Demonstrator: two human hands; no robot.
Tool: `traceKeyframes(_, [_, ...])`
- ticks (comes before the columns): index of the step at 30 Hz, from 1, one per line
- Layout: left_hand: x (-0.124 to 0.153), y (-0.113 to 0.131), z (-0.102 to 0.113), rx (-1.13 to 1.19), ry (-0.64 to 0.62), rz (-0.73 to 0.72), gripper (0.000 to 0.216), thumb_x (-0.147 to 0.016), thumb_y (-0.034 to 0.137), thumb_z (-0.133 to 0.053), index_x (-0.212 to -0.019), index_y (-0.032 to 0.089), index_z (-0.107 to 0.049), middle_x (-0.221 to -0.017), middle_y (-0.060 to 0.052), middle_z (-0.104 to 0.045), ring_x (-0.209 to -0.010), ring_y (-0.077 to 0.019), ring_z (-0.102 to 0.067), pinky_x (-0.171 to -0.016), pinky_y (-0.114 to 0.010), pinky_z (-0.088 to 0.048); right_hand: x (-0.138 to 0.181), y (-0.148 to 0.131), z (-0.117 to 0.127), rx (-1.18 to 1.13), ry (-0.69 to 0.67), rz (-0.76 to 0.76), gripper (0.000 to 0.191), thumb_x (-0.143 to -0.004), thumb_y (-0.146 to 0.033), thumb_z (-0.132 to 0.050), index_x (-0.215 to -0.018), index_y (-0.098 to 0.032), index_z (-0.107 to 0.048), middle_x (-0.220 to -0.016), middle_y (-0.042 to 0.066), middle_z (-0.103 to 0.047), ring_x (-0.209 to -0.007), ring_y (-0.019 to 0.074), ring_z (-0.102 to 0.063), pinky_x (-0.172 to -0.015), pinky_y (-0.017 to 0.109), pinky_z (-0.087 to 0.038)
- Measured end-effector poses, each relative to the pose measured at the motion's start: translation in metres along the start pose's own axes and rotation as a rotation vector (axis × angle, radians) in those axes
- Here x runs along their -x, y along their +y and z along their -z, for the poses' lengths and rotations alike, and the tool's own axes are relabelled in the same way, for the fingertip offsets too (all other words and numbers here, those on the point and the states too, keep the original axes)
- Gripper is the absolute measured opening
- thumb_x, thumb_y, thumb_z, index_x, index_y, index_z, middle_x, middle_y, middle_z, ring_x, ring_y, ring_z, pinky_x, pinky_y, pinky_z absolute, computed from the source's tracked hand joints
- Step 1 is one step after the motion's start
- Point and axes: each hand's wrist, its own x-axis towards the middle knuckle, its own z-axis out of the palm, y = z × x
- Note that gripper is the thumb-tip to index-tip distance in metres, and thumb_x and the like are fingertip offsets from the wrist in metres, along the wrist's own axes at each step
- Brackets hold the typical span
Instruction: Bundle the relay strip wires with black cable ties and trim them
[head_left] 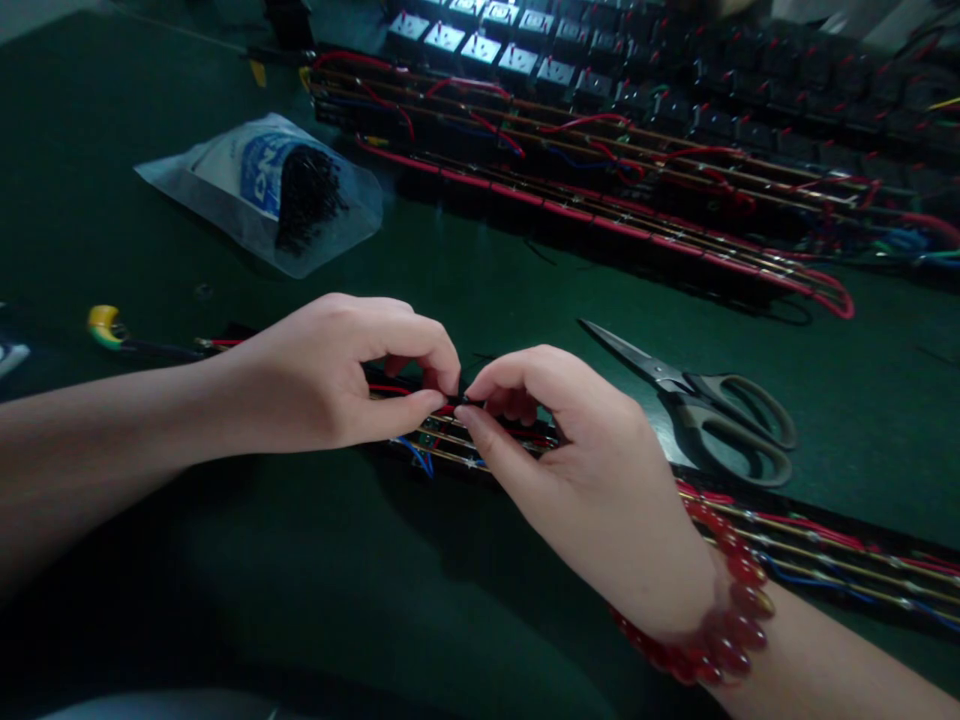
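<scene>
My left hand [360,370] is closed in a pinch, thumb against forefinger, on a small thin black strip that looks like a cable tie [454,400]. From the other side my right hand [577,450], with a red bead bracelet [739,600] at its wrist, pinches the same cable tie. Most of the tie is hidden by the fingertips. Directly beneath both hands runs a long wired strip assembly [825,545], with brass-coloured rods and red and blue wires. Its left end carries a yellow-green piece [105,325].
Scissors [697,395] lie partly spread right of my hands. A clear plastic bag [262,190] of thin black ties sits behind my left hand. Further back are a similar wired strip [600,200] and rows of black modules [517,60], on a dark green table [262,560].
</scene>
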Motion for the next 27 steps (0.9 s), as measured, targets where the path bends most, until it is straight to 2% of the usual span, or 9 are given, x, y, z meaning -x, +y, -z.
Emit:
traceKeyframes(7, [0.0004, -0.0029, -0.0026, 0.009, 0.039, -0.023, 0.014, -0.091, 0.024, -0.059, -0.092, 0.024, -0.073, -0.088, 0.002, -0.070, -0.076, -0.0109, -0.061, -0.070, -0.021, -0.044, 0.0000, 0.0003, 0.0006, 0.001, -0.018, -0.026, 0.012, -0.090, -0.008, -0.066, -0.091, -0.019, -0.067, -0.086, 0.001, -0.069, -0.076, 0.0145, -0.064, -0.063, 0.027, -0.051])
traceKeyframes(27, [0.0010, -0.0080, -0.0051, 0.057, 0.054, -0.096, 0.014, -0.093, 0.025, -0.062, -0.096, 0.026, -0.076, -0.092, 0.002, -0.074, -0.083, -0.0126, -0.065, -0.083, -0.022, -0.049, 0.0009, -0.0010, 0.0013, 0.014, -0.048, -0.032, 0.017, -0.087, -0.005, -0.068, -0.086, -0.020, -0.062, -0.083, -0.001, -0.066, -0.074, 0.0142, -0.061, -0.061, 0.027, -0.049])
